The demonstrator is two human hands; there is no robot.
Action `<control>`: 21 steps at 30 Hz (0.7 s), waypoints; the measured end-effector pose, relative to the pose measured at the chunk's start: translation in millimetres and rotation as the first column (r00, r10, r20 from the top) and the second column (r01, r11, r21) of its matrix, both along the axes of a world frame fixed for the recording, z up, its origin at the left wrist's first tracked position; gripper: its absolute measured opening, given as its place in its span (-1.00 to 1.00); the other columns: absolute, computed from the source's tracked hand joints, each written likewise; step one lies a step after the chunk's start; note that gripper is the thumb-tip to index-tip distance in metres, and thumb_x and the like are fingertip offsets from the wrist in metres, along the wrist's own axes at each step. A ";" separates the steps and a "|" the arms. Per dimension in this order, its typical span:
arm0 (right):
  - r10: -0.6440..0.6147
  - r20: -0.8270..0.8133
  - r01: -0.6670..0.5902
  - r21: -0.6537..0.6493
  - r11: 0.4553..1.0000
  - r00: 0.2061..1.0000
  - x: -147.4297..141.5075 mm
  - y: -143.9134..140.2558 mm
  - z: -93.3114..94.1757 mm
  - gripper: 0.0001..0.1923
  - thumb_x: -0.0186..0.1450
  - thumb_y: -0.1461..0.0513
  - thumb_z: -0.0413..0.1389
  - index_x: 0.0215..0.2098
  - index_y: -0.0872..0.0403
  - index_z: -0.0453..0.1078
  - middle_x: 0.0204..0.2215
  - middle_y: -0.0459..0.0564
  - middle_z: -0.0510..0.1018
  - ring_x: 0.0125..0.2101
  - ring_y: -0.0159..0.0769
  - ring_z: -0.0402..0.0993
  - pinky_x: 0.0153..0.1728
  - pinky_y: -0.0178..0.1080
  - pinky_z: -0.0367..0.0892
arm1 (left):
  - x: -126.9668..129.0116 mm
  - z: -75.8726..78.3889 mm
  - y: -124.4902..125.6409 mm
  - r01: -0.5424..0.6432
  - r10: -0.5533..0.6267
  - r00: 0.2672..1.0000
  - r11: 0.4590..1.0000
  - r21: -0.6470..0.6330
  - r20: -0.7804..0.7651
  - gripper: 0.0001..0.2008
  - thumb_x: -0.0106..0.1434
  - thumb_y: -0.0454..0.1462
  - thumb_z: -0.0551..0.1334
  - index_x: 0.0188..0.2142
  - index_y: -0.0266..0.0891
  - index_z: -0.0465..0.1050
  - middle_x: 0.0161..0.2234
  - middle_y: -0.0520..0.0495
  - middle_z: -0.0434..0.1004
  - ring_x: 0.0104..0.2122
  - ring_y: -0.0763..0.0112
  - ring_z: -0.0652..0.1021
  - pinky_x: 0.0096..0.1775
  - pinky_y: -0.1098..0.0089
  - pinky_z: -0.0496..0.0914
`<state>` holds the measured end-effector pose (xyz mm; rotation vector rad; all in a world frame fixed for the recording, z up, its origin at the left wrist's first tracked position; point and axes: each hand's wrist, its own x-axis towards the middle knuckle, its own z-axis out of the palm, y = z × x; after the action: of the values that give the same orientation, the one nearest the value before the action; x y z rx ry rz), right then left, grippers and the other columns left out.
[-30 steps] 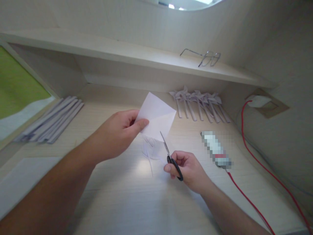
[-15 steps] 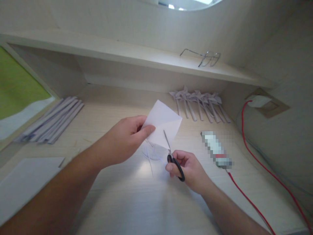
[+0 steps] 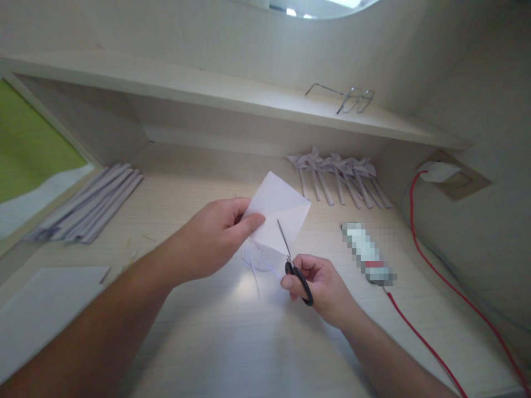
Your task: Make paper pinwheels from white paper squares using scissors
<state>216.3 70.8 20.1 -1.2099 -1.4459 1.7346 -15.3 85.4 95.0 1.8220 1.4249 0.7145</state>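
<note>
Paper square [image 3: 279,213] now nearer scissors [image 3: 295,270]

Left hand [image 3: 215,232] is pinching a folded white paper square [image 3: 279,213] up off the desk [image 3: 232,342], thumb on its left corner. Right hand [image 3: 321,284] has black-handled scissors [image 3: 295,266], blades poking into the paper's lower edge. Thin paper scraps [image 3: 255,260] lie underneath. Paper pinwheels [image 3: 338,177] sit near the back, glasses [image 3: 346,98] on the shelf [image 3: 199,88], red cable [image 3: 418,331] to the right.
</note>
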 end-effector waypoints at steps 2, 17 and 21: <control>-0.002 0.003 0.002 0.001 1.000 1.000 0.3 0.3 -0.6 -0.64 0.08 0.08 0.39 -0.55 0.10 0.35 -0.66 -0.17 0.40 -0.61 -0.48 0.19 -0.55 -0.36 0.06 | 0.3 0.2 0.4 -0.001 0.001 1.000 1.000 0.004 0.002 -0.67 0.40 -0.09 0.08 -0.38 -0.24 0.42 -0.44 0.06 0.39 -0.45 0.40 0.37 -0.44 0.38 0.16; -0.014 0.071 0.013 0.019 1.000 0.997 0.5 1.1 0.5 -0.63 0.09 0.07 0.38 -0.57 0.09 0.33 -0.68 -0.17 0.39 -0.61 -0.47 0.18 -0.56 -0.35 0.05 | 1.8 0.7 3.0 0.008 -0.001 0.990 0.998 -0.055 0.139 -0.69 0.37 -0.17 0.13 -0.51 -0.21 0.30 -0.58 0.15 0.22 -0.59 0.52 0.25 -0.55 0.46 0.12; 0.024 0.037 -0.022 -0.046 0.999 0.999 -0.8 0.1 -1.0 -0.61 0.09 0.06 0.39 -0.54 0.09 0.32 -0.65 -0.20 0.36 -0.61 -0.49 0.15 -0.56 -0.35 0.01 | -2.5 0.0 5.5 -0.023 0.029 0.991 0.999 -0.049 0.129 -0.69 0.37 -0.17 0.14 -0.50 -0.21 0.31 -0.61 0.15 0.23 -0.61 0.52 0.25 -0.56 0.46 0.12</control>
<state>215.4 71.0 19.1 -1.2610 -1.4547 1.7775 -17.8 90.8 95.0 1.6914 1.3714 0.7914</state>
